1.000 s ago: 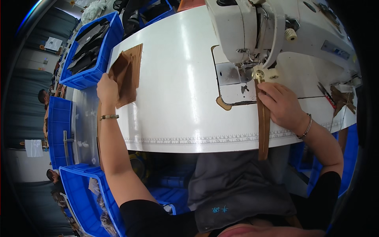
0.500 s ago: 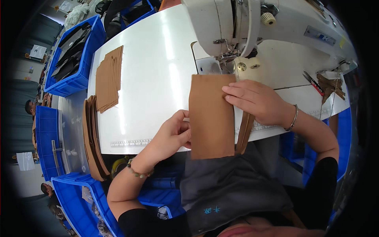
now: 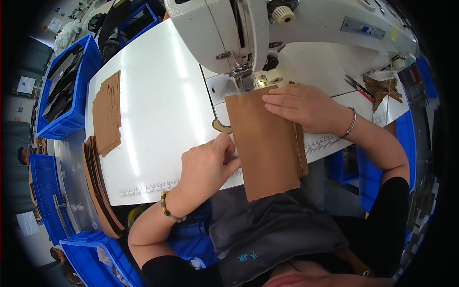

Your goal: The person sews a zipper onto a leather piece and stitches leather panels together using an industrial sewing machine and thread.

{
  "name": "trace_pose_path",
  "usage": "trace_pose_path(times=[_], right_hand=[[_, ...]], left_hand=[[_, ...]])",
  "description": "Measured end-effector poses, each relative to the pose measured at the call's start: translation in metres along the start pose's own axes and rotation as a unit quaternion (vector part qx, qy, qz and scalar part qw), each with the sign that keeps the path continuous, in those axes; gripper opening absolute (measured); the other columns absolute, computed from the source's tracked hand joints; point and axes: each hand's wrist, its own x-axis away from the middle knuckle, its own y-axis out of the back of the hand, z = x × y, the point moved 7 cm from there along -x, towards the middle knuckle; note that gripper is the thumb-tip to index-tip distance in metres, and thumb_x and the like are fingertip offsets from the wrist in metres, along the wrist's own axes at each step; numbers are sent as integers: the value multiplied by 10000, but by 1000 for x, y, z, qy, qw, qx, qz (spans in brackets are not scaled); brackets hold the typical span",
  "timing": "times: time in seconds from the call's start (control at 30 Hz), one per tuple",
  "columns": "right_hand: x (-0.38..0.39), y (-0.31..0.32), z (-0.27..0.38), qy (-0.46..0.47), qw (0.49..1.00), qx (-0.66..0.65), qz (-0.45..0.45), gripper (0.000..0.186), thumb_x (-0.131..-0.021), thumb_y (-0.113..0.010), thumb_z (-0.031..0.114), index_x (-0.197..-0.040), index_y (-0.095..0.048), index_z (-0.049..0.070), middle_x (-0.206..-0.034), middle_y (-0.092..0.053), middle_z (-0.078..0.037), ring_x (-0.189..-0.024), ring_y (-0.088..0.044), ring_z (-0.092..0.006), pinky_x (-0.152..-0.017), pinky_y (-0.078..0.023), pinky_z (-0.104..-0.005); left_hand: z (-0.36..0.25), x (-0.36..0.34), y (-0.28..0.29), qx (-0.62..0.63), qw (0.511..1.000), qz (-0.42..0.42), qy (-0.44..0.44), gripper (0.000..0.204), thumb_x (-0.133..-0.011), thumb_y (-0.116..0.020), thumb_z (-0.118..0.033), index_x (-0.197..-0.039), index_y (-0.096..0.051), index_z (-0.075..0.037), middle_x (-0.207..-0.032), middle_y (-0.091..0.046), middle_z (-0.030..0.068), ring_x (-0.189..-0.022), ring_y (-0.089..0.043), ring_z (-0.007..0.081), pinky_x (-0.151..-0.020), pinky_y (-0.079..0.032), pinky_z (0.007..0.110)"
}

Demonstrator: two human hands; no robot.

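A brown rectangular fabric piece point(image 3: 267, 148) lies on the white table just in front of the sewing machine's presser foot point(image 3: 243, 71), its near end hanging over the table edge. My right hand point(image 3: 308, 109) rests flat on its upper right part, fingers stretched out together. Along the right side, beneath it, shows another brown strip point(image 3: 302, 155). At the left edge of the fabric is my left hand point(image 3: 205, 165), its fingers curled and the thumb tip against that edge; what sits between the fingers is hidden.
The sewing machine point(image 3: 215, 33) stands behind the fabric. Left are a fanned stack of brown pieces point(image 3: 106, 115), more brown pieces point(image 3: 98, 186) over the table edge, and a blue crate point(image 3: 91, 60) with black parts. Red-handled snips point(image 3: 359, 88) lie right, beside brown scraps point(image 3: 382, 91).
The view has shifted, so the machine and table appear further left. The fabric has turned slightly, its near end swinging right, and the strip under its right side now lies closer along it.
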Motion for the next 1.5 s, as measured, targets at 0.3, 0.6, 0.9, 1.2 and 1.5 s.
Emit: trace_pose_path(times=[0.3,0.6,0.9,1.2,1.5], right_hand=[[-25,-26,-2,-37,999,-24,10,315,-801,-719,97,-1108,-722,27,-1135,-695,-65,-983,-658,-249,-806,-570,-382],[-21,-34,-12,-26,1000,6,-5,356,-923,-726,303,-1168,-739,45,-1258,-701,-39,-1005,-638,-210,-828,-551,-333],[-25,-31,-10,-7,999,37,-4,227,-925,-694,272,-1034,-712,74,-1047,-700,3,-954,-634,-192,-834,-533,-342],[-30,-41,-11,-47,997,47,-46,155,-852,-652,143,-984,-688,72,-934,-693,-15,-825,-654,-223,-686,-544,-339],[-30,-32,-18,-22,998,33,-58,114,-803,-660,148,-888,-659,72,-868,-671,-24,-838,-654,-258,-707,-539,-373]], left_hand=[[-10,-15,-3,-22,999,13,-24,251,-816,-819,-221,-879,-605,-108,-626,-651,21,-581,-681,246,-542,-507,368],[4,-59,13,-102,987,-118,-51,185,-816,-771,-132,-961,-664,-88,-935,-731,40,-731,-700,218,-591,-535,353],[-14,-46,5,-174,953,-180,-174,620,-713,-703,19,-1318,-705,-115,-1340,-701,3,-1142,-649,248,-889,-516,356],[-12,-47,5,-148,965,-154,-152,564,-750,-764,-60,-1308,-688,-94,-1356,-697,8,-1166,-637,255,-941,-482,377],[-14,-48,5,-165,961,-155,-158,605,-784,-822,-251,-1349,-666,-103,-1343,-690,-1,-1151,-629,242,-969,-482,381]])
